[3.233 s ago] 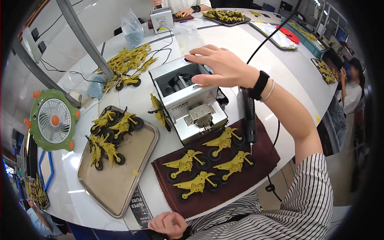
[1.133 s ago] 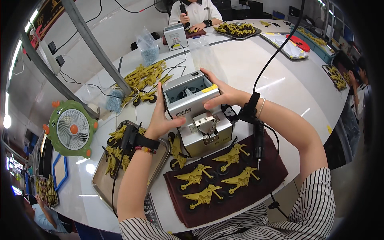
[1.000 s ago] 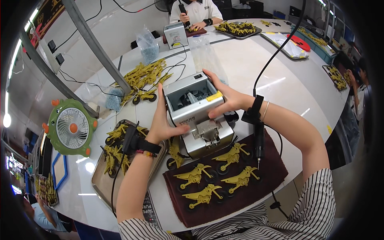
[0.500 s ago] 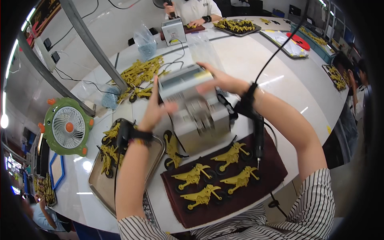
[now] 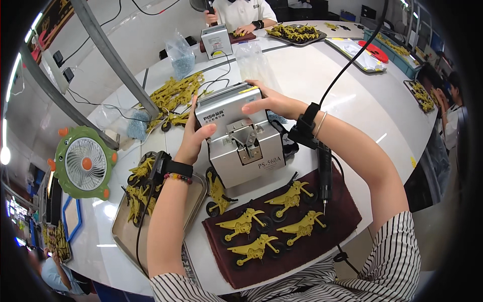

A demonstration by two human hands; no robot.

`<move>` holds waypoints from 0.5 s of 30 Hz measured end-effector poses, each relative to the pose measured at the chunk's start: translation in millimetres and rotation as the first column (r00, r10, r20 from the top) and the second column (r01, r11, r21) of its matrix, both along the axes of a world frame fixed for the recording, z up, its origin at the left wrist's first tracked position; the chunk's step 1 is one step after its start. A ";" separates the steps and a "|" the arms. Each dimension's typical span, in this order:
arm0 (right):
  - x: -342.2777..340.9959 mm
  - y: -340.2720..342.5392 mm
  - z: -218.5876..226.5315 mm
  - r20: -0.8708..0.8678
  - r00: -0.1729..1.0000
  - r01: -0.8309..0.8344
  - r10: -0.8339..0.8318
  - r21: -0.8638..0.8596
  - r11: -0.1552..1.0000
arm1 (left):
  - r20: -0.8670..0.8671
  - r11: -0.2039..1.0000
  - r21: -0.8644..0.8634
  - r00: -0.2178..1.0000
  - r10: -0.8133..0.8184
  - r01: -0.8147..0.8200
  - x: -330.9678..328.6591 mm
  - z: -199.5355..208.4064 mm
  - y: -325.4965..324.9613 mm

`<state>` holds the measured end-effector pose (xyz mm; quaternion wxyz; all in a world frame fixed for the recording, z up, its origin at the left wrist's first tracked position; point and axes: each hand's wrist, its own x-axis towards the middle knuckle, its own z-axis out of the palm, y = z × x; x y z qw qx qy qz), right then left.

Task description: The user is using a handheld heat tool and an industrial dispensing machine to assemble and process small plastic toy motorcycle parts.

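Gripping silver machine (image 5: 224, 168) from both flanks of its upper part: clasped at left by left hand (image 5: 190, 138), at right by right hand (image 5: 271, 102). Resting left thumb over the front's left edge, right thumb across the upper front face. Wearing black strap (image 5: 177, 168) and beaded bracelet (image 5: 177, 178) at left wrist; black band (image 5: 308, 121) and thin bangle (image 5: 320, 124) at right.

Tilted back, front face toward the head camera, above white table (image 5: 307, 70); cannot tell whether touching it along the base.

Just left of the machine's lower corner: lone yellow toy motorcycle (image 5: 216, 192), dark-wheeled. In front of the machine, on maroon cloth (image 5: 302, 254): four yellow motorcycles (image 5: 241, 223), lying on their sides. Right of the machine, tip down over the cloth: black electric screwdriver (image 5: 325, 176).

Left of the machine, partly behind the left forearm: metal tray (image 5: 126, 236), bearing clustered motorcycles (image 5: 138, 196). Farther left: green fan (image 5: 86, 163), orange-hubbed. Behind and left of the machine: heaped yellow parts (image 5: 176, 93), near two clear bags (image 5: 181, 60) of pale blue bits. Far behind the machine: second silver machine (image 5: 217, 43), beside a seated co-worker (image 5: 251, 15) in white; right of that, loaded tray (image 5: 297, 34).
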<state>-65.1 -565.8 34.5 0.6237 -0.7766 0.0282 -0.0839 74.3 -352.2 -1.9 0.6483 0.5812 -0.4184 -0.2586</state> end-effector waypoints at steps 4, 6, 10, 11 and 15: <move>-11.0 -0.4 -9.1 0.051 0.998 -0.033 0.038 -0.103 0.994 | -0.003 0.996 -0.072 0.999 -0.044 0.044 -11.3 -2.1 5.8; -17.0 0.6 -11.7 0.062 0.996 -0.060 0.067 -0.108 0.992 | 0.052 0.991 -0.111 0.997 -0.065 0.071 -21.9 -2.1 10.2; -37.0 6.9 -14.7 0.152 0.973 -0.139 0.176 -0.227 0.964 | 0.206 0.985 -0.151 0.977 -0.049 0.081 -33.9 -11.7 15.5; -41.0 5.7 -17.3 0.162 0.972 -0.128 0.170 -0.242 0.962 | 0.235 0.987 -0.145 0.971 -0.034 0.070 -34.2 -12.7 13.5; -52.7 5.5 -18.7 0.165 0.975 -0.100 0.146 -0.259 0.961 | 0.378 0.985 -0.162 0.926 0.009 0.057 -36.0 -13.3 9.1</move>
